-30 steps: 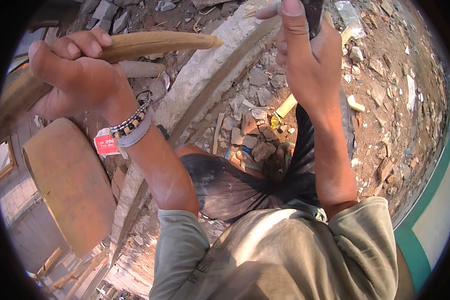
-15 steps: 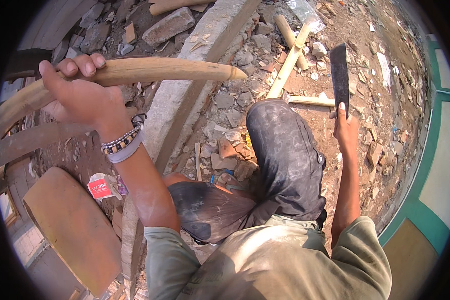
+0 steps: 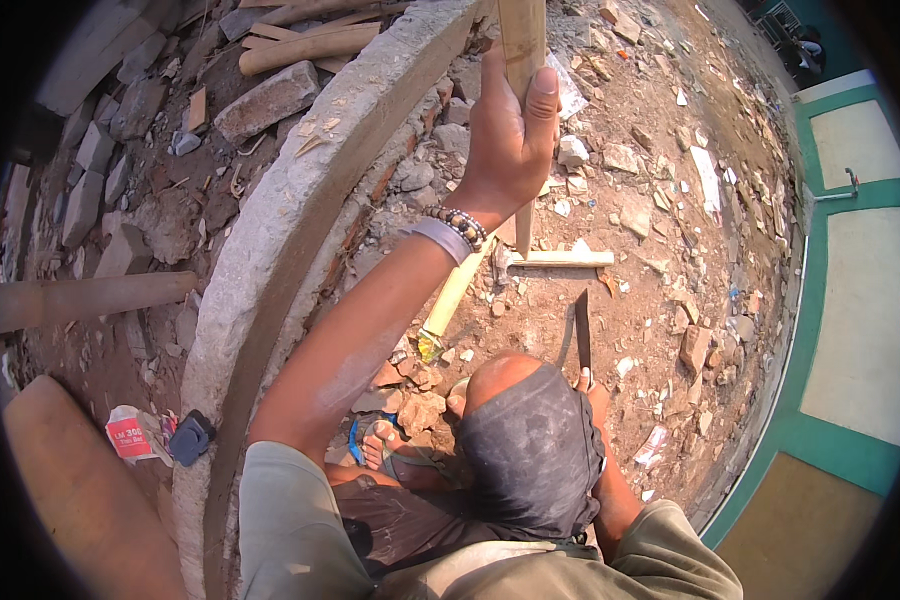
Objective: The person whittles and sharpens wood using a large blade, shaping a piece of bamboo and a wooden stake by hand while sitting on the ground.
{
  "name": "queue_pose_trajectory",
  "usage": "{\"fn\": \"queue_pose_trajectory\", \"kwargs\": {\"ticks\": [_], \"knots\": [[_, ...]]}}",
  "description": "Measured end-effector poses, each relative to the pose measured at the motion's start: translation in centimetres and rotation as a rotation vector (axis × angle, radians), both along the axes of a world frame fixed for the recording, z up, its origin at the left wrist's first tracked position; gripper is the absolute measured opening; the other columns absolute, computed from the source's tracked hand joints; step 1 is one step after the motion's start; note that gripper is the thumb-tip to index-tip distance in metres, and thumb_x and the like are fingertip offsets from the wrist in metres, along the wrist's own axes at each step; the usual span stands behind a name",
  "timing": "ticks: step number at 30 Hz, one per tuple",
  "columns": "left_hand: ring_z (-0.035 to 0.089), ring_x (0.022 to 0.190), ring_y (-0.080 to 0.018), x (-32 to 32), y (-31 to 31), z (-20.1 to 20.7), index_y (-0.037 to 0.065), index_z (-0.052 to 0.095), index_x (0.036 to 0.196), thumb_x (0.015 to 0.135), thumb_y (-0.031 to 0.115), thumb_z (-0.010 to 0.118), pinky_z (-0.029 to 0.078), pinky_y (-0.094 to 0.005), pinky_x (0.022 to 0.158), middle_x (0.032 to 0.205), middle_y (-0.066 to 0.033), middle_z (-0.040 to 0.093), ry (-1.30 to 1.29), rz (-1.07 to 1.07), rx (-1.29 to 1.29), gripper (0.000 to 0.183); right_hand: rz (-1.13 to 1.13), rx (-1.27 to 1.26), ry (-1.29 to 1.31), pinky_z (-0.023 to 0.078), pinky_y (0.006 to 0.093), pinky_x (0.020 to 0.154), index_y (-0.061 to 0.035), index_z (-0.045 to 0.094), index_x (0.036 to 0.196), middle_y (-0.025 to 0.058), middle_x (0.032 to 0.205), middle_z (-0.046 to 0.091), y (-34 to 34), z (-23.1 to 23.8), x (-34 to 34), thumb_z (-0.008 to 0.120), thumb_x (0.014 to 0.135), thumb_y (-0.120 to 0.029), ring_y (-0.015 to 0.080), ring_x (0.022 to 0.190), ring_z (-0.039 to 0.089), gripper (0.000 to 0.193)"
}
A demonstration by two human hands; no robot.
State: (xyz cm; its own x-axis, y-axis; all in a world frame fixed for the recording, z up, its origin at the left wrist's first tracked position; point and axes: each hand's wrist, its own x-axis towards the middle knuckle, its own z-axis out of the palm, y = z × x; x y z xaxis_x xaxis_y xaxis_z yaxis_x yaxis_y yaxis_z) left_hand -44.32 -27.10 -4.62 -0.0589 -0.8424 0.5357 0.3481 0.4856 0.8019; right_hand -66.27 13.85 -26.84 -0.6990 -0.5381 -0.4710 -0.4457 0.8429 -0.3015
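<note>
My left hand (image 3: pixel 505 150) is wrapped round a tan bamboo pole (image 3: pixel 523 35), held upright in front of me. The pole's narrow lower end comes down beside a short piece of wood (image 3: pixel 570 259) on the ground; whether they touch I cannot tell. Low by my right knee, my right hand (image 3: pixel 592 392) grips a machete (image 3: pixel 583 335), its dark blade pointing away from me. The handle is mostly hidden in the fingers. A pale yellow strip (image 3: pixel 452 295) lies on the ground, partly behind my left wrist.
A low concrete beam (image 3: pixel 270 200) runs along my left, with a dark object (image 3: pixel 192 438) on it. Beyond lie rubble blocks (image 3: pixel 267 103), cut poles (image 3: pixel 310 48) and a curved brown panel (image 3: pixel 80 490). A green-framed wall (image 3: pixel 815 330) stands at right.
My left hand has swung the pole from the far left to the middle and turned it upright. My right hand has lowered the machete toward my knee. The view has shifted too.
</note>
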Motion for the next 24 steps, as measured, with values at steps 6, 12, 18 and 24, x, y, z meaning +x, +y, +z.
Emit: {"fn": "queue_pose_trajectory", "kwargs": {"ticks": [6, 12, 18, 24], "knots": [[0.059, 0.055, -0.0092, -5.4, 5.2, -6.6, -0.004, 0.036, 0.135, 0.106, 0.048, 0.042, 0.05, -0.0243, 0.052, 0.073, -0.0033, 0.06, -0.326, -0.437, 0.416, 0.06, -0.148, 0.16, -0.185, 0.049, 0.0444, 0.068, 0.0031, 0.069, 0.087, 0.0176, 0.073, 0.067, 4.7, -0.8, 0.5, 0.047, 0.1, -0.059, 0.0278, 0.072, 0.067, 0.067], [0.065, 0.094, -0.0277, -8.2, 9.6, -18.4, -0.007, 0.019, 0.153, 0.102, 0.053, 0.048, 0.052, -0.0458, 0.085, 0.11, -0.018, 0.063, -0.818, -0.346, 0.296, 0.084, -0.21, 0.195, -0.433, 0.05, 0.0434, 0.071, 0.0029, 0.069, 0.091, 0.0167, 0.079, 0.068, 5.7, 1.2, 1.1, 0.048, 0.099, -0.059, 0.0269, 0.076, 0.067, 0.066], [0.05, 0.116, -0.0373, 1.0, 9.5, -25.2, -0.001, 0.044, 0.135, 0.077, 0.046, 0.076, 0.041, -0.0519, 0.099, 0.129, -0.0196, 0.049, -1.465, 0.227, 0.446, 0.081, -0.314, 0.188, -0.612, 0.05, 0.0423, 0.074, 0.0026, 0.07, 0.095, 0.0159, 0.086, 0.07, 2.7, 2.3, -0.4, 0.048, 0.099, -0.06, 0.026, 0.081, 0.067, 0.066], [0.053, 0.113, -0.0363, 4.6, 10.6, -25.6, 0.006, 0.058, 0.11, 0.075, 0.026, 0.08, 0.046, -0.0463, 0.095, 0.122, -0.0183, 0.055, -1.528, 0.115, 0.24, 0.046, -0.423, 0.219, -0.836, 0.051, 0.0413, 0.076, 0.0023, 0.07, 0.1, 0.0151, 0.092, 0.071, -0.8, 2.4, 0.2, 0.049, 0.099, -0.06, 0.0251, 0.085, 0.067, 0.066]]}}
